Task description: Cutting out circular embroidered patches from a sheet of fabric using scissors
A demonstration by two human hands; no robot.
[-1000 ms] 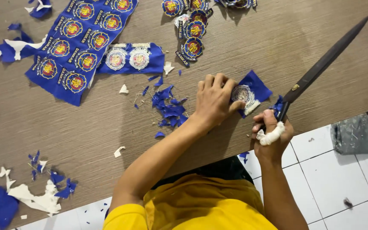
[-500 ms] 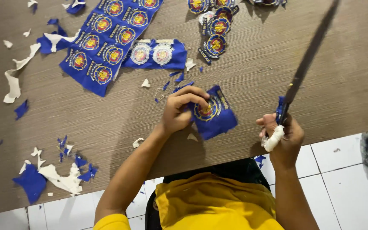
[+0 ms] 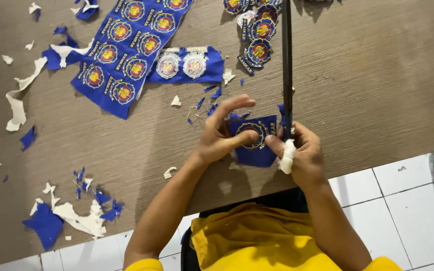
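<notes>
Head view: blue patch piece (image 3: 253,143) lies at the table (image 3: 377,85) near edge, pinched by left hand (image 3: 220,135); right hand (image 3: 302,153) grips long scissors (image 3: 287,65) closed-fisted. Risk: blade may nick the emblem or fingers if fabric slips. Beyond the piece: one uncut sheet (image 3: 126,50), one two-emblem strip (image 3: 187,65).

Bench (image 3: 377,90) — brown wood-grain top, evenly lit; floor (image 3: 408,200) — white square tiles, dark grout lines.
</notes>
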